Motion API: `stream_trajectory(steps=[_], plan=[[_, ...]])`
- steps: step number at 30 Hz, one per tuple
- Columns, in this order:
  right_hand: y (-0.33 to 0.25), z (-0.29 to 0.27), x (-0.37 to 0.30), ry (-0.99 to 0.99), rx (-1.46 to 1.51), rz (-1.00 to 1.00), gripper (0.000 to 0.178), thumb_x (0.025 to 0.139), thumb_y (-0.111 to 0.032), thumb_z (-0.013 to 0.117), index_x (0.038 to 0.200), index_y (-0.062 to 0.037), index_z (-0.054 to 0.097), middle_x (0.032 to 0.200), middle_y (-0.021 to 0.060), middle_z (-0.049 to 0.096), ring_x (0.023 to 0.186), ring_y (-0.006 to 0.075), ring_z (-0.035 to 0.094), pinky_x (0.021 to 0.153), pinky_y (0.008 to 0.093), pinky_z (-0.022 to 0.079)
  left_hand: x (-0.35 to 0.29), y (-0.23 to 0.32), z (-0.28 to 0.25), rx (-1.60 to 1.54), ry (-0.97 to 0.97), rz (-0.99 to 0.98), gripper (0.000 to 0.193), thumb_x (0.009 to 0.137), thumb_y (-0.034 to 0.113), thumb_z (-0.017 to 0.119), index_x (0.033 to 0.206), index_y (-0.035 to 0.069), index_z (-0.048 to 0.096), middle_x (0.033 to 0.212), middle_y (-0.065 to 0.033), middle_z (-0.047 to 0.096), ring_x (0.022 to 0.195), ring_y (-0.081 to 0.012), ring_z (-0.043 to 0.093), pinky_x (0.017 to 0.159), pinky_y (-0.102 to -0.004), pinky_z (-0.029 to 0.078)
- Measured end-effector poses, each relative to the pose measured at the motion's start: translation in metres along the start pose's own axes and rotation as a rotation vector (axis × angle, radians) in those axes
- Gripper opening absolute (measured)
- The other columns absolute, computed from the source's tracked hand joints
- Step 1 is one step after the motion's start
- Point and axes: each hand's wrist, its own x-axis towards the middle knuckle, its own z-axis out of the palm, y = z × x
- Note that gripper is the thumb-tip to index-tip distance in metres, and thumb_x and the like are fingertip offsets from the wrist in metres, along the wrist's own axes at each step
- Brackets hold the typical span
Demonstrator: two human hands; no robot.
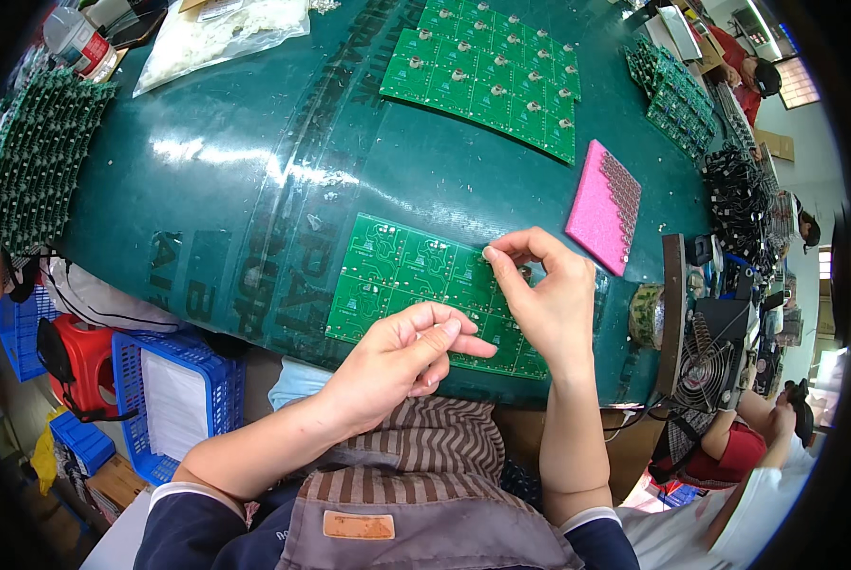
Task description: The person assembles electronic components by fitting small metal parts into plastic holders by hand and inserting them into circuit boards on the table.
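Observation:
A green circuit board panel point(373, 271) lies flat on the table right in front of me. Over its upper right part, my right hand point(554, 290) pinches thumb and forefinger together. Whatever sits between those fingertips is too small to make out. My left hand point(411, 351) is half curled above the board's lower edge, palm turned partly up and thumb pressed against the fingers. One finger points right, and any small thing in that hand is hidden. To the right, a pink foam block point(592, 214) carries rows of small metal parts point(620, 195).
Green panels with small metal parts fitted point(482, 71) lie farther back. Stacked boards point(40, 152) stand at left, more boards point(672, 100) at far right. A plastic bag of white pieces point(221, 43), a bottle point(78, 43), a tape roll point(647, 315) and a fan point(703, 370) surround the space.

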Motion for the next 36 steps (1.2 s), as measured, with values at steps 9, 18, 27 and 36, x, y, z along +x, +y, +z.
stream_trajectory(steps=[9,18,27,36], plan=[[-0.001,0.006,-0.002,0.041,-0.008,-0.004,0.006,0.073,-0.003,0.066,0.076,-0.0005,0.061,0.072,0.0103,0.063,0.067,0.0209,0.062,0.061,0.0293,0.049,-0.003,0.006,0.005,-0.019,0.034,-0.019,0.029,0.095,0.021,0.043,0.112,0.000,0.053,0.077,-0.0024,0.054,0.056,-0.0041,0.036,0.048,-0.0169,0.029],[0.015,-0.001,-0.010,0.107,-0.057,-0.241,0.009,0.070,-0.002,0.067,0.076,-0.0031,0.060,0.087,0.0110,0.063,0.082,0.0262,0.060,0.070,0.0334,0.048,-0.003,0.007,0.008,0.008,0.062,-0.028,0.034,0.093,0.021,0.047,0.121,0.001,0.050,0.075,0.0025,0.049,0.056,-0.0022,0.035,0.048,-0.0162,0.029],[0.089,-0.070,-0.009,0.545,-0.551,0.130,0.012,0.076,-0.008,0.065,0.080,-0.0008,0.055,0.072,0.0108,0.055,0.064,0.0239,0.054,0.061,0.0353,0.045,-0.002,-0.001,0.003,-0.015,0.052,0.048,0.023,0.089,0.017,0.055,0.108,0.003,0.052,0.089,-0.0097,0.063,0.053,-0.0027,0.037,0.047,-0.0167,0.030],[0.090,-0.063,-0.012,0.617,-0.447,0.183,0.008,0.082,-0.006,0.058,0.084,-0.0004,0.053,0.072,0.0127,0.058,0.061,0.0217,0.058,0.057,0.0340,0.045,-0.003,0.003,0.011,0.080,0.110,0.016,0.016,0.089,0.016,0.056,0.100,0.005,0.057,0.090,-0.0084,0.062,0.052,-0.0018,0.035,0.045,-0.0169,0.029]])
